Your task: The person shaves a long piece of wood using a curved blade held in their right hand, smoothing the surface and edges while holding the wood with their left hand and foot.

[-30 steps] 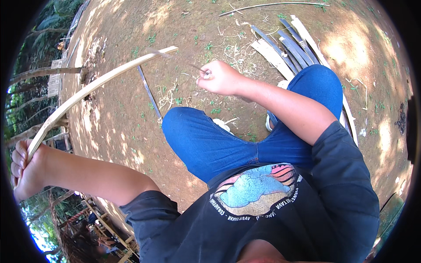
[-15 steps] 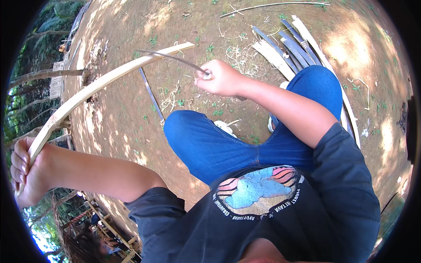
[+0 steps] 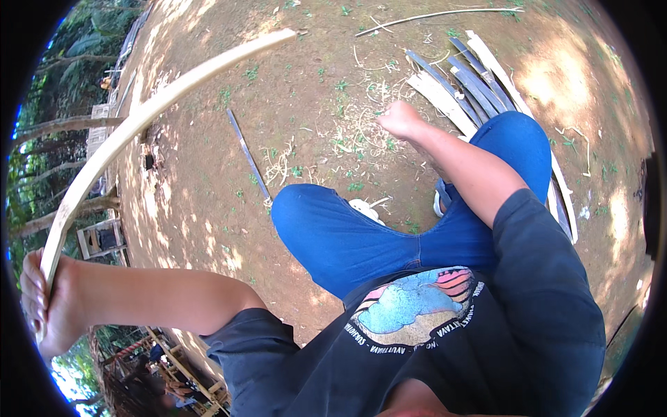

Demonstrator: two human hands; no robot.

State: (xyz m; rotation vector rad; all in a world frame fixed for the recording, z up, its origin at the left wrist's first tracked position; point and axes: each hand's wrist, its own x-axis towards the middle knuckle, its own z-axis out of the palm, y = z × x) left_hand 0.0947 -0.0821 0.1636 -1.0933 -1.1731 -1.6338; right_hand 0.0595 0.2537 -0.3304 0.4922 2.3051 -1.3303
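My left hand (image 3: 54, 302), at the far left, is closed around the lower end of a long pale strip of split wood or bamboo (image 3: 149, 111). The strip rises from my fist and reaches up toward the top middle. In front of my right knee, my right hand (image 3: 401, 120) is closed in a fist. A knife's dark handle (image 3: 432, 161) shows in part beneath that forearm. Its blade cannot be made out at this moment. The fist is apart from the pale strip.
Several dark and pale split strips (image 3: 479, 83) lie by my right knee. One dark strip (image 3: 246, 156) lies beyond my left knee. Curled shavings (image 3: 361, 135) litter the dirt ground. A thin pale strip (image 3: 438, 19) lies farther off. Trees and wooden structures stand at left.
My right hand has moved right and toward me, away from the pale strip. The thin knife blade seen before no longer shows. The strip's far end has risen slightly.
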